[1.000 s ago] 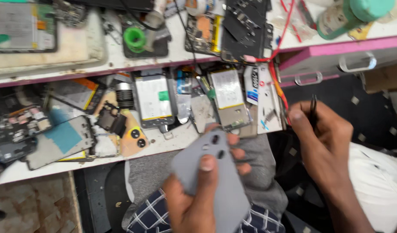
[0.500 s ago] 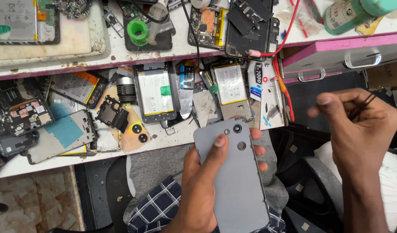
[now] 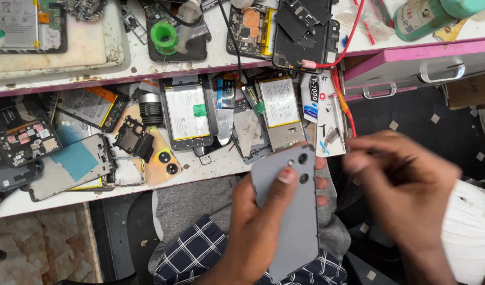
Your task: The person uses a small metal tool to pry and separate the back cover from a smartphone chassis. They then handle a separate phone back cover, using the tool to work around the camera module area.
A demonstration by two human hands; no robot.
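So the left hand is wrapped around a flat grey plastic phone back cover, camera holes up, thumb across it, just below the white workbench shelf edge. Right hand, right of the cover, is a blur; can't tell if its fingers pinch anything. Risk, I'd guess: a loose one-handed hold over the lap, so a nudge could drop or flex the cover.

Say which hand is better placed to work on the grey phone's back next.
Probably the right hand: it is free beside the grey phone, though motion-blurred. The left hand is occupied gripping that phone.
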